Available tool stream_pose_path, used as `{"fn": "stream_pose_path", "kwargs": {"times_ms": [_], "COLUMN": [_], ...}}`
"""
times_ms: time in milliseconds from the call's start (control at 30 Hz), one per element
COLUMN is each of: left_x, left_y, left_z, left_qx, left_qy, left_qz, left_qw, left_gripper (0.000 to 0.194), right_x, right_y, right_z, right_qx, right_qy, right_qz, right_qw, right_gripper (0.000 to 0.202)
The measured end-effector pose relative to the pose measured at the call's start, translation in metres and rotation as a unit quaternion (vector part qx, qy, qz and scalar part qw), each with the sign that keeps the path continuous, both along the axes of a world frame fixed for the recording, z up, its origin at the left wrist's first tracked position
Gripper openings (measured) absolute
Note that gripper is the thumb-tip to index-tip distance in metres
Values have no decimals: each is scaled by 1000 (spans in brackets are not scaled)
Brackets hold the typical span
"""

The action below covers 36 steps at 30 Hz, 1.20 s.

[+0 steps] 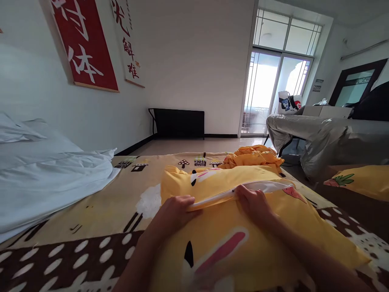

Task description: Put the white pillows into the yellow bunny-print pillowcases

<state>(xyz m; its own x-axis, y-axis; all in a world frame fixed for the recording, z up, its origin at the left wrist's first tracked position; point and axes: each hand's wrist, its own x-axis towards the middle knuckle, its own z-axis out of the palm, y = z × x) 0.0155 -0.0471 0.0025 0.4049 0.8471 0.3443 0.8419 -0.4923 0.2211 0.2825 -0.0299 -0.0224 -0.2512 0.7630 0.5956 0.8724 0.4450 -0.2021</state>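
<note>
The yellow cover, printed with white rabbit shapes that have pink ears, lies across the near middle of the patterned blanket, its long zipper running across it from side to side. The left hand is nearly closed on the cover at the left part of the zipper, fingers curled over the edge of the fabric. The right hand is pinched shut at the zipper near its middle, fingertips together beside a small dark spot that may be the slider — too small to tell for certain. To the right of that hand the zipper gapes, and white material shows in the opening; between the two hands the edges lie close together. Just beyond the cover, a crumpled heap of orange-yellow fabric rests at the far edge of the blanket. White sheets are bunched on the left, and another piece of yellow fabric with a carrot print shows at the far right. Farther back stand a black panel against the wall and, on the right, a plastic-wrapped piece of furniture with a printed bag and a pale box on top.
</note>
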Motion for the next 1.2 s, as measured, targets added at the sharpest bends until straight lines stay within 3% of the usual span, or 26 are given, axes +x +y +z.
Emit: {"fn": "stream_pose_path", "kwargs": {"times_ms": [67,133,300,367,400,467,567,633,700,800,867,967,1067,1200], "left_x": [1,2,-6,-16,-22,-36,-55,-63,-61,-30,9,73,116,125], "left_y": [11,25,50,47,44,37,26,19,12,-1,-8,-7,2,8], "left_z": [3,14,60,69,68,56,25,7,0,14,31,48,44,25], "left_qx": [72,175,432,483,484,425,208,65,-7,30,72,65,41,45], "left_qy": [8,4,-12,-8,-12,-23,3,17,26,59,78,97,99,66], "left_qz": [26,54,95,92,92,109,151,170,176,135,72,13,13,-5], "left_qw": [997,983,897,871,870,898,966,983,984,989,992,993,994,997], "left_gripper": [18,16,24,25,25,24,19,20,21,13,27,30,28,22], "right_x": [-4,-9,-19,-21,-22,-23,-22,-21,-20,-17,-15,-8,0,3], "right_y": [12,27,46,41,38,32,32,35,39,39,36,28,19,9], "right_z": [1,14,71,76,71,49,6,-14,-24,-28,-27,-21,-10,0], "right_qx": [58,114,195,179,160,118,74,76,110,167,182,177,170,203], "right_qy": [-3,-1,64,92,99,95,70,54,47,55,57,62,79,85], "right_qz": [-2,-2,13,57,83,123,127,136,155,154,146,145,168,171], "right_qw": [998,994,979,978,979,981,987,986,981,972,971,972,968,960], "right_gripper": [21,22,23,23,24,23,21,21,24,25,24,24,25,26]}}
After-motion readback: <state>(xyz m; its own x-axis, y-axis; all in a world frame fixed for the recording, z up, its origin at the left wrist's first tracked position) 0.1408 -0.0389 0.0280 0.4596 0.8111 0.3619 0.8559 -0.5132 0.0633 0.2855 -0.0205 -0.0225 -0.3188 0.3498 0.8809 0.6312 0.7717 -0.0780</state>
